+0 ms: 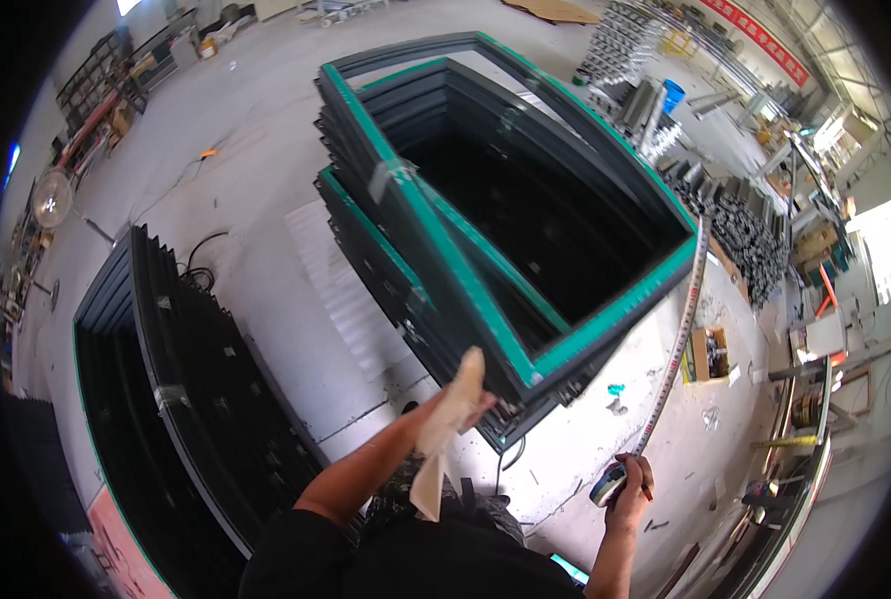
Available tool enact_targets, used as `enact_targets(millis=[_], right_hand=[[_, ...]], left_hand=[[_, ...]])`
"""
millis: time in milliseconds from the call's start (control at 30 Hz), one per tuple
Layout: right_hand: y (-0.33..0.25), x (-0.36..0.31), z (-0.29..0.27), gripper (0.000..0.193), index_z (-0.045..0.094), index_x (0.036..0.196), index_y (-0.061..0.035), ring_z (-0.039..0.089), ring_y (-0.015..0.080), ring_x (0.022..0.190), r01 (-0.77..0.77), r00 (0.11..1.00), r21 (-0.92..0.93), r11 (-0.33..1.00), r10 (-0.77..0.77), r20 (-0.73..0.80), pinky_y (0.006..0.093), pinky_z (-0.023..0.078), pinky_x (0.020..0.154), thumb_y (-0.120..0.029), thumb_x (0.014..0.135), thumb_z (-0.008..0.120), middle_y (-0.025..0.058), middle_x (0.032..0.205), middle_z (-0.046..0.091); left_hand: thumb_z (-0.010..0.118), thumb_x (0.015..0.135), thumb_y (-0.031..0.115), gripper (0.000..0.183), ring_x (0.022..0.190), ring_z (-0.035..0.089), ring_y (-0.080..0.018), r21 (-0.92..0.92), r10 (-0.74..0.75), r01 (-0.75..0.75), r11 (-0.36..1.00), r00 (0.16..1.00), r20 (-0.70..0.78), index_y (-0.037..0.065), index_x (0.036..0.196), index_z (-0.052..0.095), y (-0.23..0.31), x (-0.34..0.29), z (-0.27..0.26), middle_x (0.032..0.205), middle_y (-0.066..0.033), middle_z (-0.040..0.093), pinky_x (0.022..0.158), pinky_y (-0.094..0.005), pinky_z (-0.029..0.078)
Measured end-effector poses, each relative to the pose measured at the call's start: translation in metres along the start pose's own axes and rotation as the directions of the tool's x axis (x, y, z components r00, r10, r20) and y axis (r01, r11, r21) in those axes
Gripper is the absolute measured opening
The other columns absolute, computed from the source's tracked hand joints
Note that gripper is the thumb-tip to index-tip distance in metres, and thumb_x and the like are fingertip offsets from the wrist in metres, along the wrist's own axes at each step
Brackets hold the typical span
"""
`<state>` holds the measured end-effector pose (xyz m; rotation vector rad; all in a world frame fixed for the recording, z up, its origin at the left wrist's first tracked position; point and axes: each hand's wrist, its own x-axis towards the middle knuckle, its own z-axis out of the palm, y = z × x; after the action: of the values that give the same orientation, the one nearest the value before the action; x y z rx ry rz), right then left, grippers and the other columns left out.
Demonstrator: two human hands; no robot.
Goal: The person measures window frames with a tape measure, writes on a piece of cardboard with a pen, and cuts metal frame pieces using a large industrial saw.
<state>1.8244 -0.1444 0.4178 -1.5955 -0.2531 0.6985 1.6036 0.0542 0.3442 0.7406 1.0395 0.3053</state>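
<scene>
Tape measure [607,486] | right hand [629,489]: fingers wrapped round it | left hand [454,404]: near green-edged frame [615,334], finger closure unclear | blade [678,349]: best run taut, untwisted.

High at between 1 and 2 o'clock, I see one long red banner with pale printed characters [760,40] in a single row along its length. From between 2 and 3 o'clock to just past 4, I follow a narrow pale metal tape-measure blade [677,344] carrying a printed scale in dark and red marks; its figures are too small for me to read. Near 3 o'clock, bright green strips on the dark rectangular frame [615,326] show faint pale flecks, and I cannot tell whether these are print.
</scene>
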Motion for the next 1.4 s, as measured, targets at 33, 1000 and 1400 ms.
enact_targets(millis=[33,1000,1400], right_hand=[[0.007,0.0,-0.021,0.016,0.06,0.076,-0.0007,0.045,0.0104,0.062,0.002,1.0,0.018,1.0,-0.002,-0.02,0.0227,0.037,0.058,-0.015,0.08,0.053,0.002,0.068,0.051],[0.036,0.119,-0.32,0.018,0.061,0.078,-0.0009,0.051,0.0121,0.054,-0.154,0.912,0.318,0.936,0.258,-0.319,0.0225,0.041,0.05,-0.016,0.081,0.051,0.0052,0.062,0.054],[-0.086,0.423,-0.286,0.018,0.059,0.079,0.0004,0.051,0.0115,0.055,-0.09,0.994,0.174,0.981,0.101,-0.053,0.0217,0.039,0.05,-0.015,0.082,0.051,0.0052,0.063,0.055]], left_hand=[[0.029,0.086,0.064,0.056,0.03,0.032,-0.0101,-0.14,0.132,-0.142,0.98,0.988,-0.077,0.014,0.072,0.051,-0.004,-0.008,0.01,0.045,0.002,0.037,0.028,-0.0242,0.023],[0.041,0.089,0.052,0.048,0.035,0.035,-0.0143,0.617,-0.588,0.181,0.766,0.584,0.559,0.008,0.076,0.054,-0.191,0.112,0.368,0.045,-0.0012,0.041,0.035,-0.0285,0.028],[0.042,0.09,0.048,0.045,0.036,0.036,-0.0119,0.363,-0.24,0.035,0.931,0.809,0.537,0.005,0.081,0.051,0.002,0.298,0.496,0.045,-0.0002,0.039,0.037,-0.0255,0.029]])
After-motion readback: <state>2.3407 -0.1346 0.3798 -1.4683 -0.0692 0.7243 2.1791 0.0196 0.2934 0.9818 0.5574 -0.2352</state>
